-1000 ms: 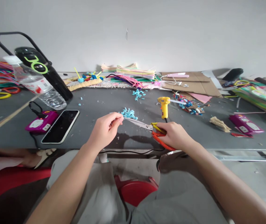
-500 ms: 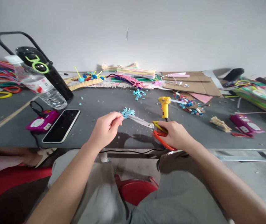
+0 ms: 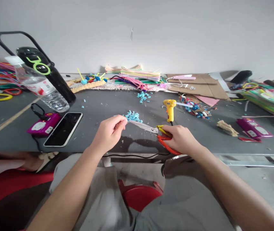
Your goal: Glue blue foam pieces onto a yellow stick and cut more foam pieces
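Observation:
My right hand [image 3: 181, 138] is wrapped round the yellow and orange handles of a pair of scissors [image 3: 145, 126]. The blades point left and look nearly closed, with their tips close to the fingertips of my left hand [image 3: 111, 130]. Thumb and forefinger of that left hand are pinched together; a speck of light blue shows at their tips, but what they hold is too small and hidden to make out. Just behind the blades lies a small heap of short light blue fuzzy cuttings [image 3: 132, 116]. Farther back is a second cluster of blue cuttings [image 3: 143, 96].
A yellow glue gun [image 3: 170, 109] stands beyond my right hand. Left are a phone [image 3: 63, 130], a purple power socket [image 3: 45, 124], a plastic bottle [image 3: 40, 85] and a black flask [image 3: 57, 80]. Pipe cleaner bundles [image 3: 139, 73] and cardboard [image 3: 199, 85] line the wall.
The scissor blades have swung slightly down toward me, their tips coming away from over the blue heap. My left hand has hardly moved.

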Available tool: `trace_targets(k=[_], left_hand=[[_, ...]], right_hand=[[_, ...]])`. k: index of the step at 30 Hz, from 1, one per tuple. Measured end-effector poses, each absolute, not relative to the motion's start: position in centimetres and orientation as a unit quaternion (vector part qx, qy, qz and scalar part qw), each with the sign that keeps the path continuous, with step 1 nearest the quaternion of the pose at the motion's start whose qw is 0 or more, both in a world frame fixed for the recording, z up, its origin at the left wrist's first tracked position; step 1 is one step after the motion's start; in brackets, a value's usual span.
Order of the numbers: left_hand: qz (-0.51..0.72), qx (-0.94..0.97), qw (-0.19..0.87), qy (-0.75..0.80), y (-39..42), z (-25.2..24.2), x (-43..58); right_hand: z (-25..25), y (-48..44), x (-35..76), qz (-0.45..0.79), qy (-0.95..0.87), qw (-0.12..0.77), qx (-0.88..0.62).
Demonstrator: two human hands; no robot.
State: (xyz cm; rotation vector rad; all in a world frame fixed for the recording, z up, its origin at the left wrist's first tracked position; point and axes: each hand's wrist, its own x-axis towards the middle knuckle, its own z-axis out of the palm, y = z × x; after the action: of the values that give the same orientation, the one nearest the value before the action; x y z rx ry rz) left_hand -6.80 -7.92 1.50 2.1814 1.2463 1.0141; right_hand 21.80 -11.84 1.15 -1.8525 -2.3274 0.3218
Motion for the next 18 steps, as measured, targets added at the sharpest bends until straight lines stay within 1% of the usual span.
trace_targets(k=[18], left_hand=[[0.354, 0.791, 0.204, 0.455, -7.88, 1.53, -6.85]], right_hand=[[1.08, -11.86, 21.71, 0.115, -0.776, 0.07, -0.616]])
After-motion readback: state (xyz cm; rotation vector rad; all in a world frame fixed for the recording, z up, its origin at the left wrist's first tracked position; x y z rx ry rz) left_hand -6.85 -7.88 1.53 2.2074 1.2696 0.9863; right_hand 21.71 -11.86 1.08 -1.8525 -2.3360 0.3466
